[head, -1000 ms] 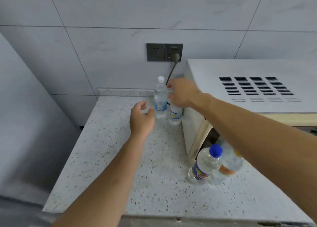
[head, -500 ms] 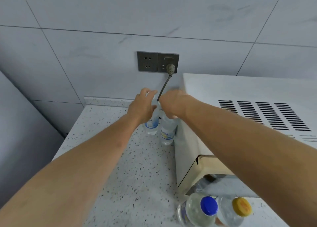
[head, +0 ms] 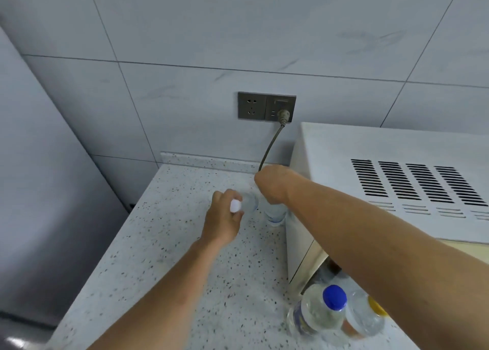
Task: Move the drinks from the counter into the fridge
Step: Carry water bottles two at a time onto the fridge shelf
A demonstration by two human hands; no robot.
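With the left hand (head: 223,224) wrapped round a small clear white-capped water bottle (head: 244,204) and the right hand (head: 272,184) seemingly clamped on its twin (head: 275,213), both at the speckled counter (head: 148,243) back, either wet-slick bottle could slip when lifted.

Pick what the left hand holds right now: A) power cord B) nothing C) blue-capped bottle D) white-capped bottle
D: the left hand has its grip around the white-capped bottle; the blue-capped bottle stands untouched near the counter's front edge.
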